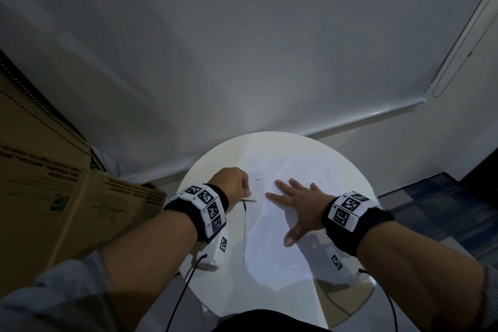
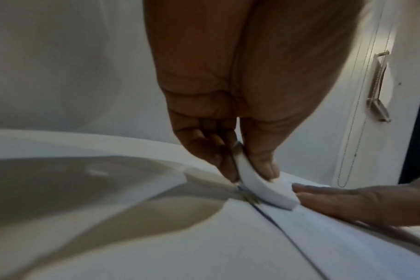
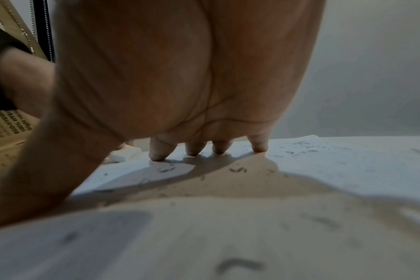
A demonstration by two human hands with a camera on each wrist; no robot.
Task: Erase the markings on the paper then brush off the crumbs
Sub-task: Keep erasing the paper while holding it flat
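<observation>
Head view: left hand (image 1: 233, 180) pinches eraser (image 2: 264, 186) at paper (image 1: 269, 245) edge; right hand (image 1: 299, 203) presses flat, fingers straight. Hard strokes near the edge risk creasing the paper.

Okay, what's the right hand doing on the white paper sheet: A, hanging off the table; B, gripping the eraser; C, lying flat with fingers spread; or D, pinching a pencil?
C: the right hand lies flat, fingers spread, on the white paper sheet, while the left hand pinches the white eraser.
</observation>
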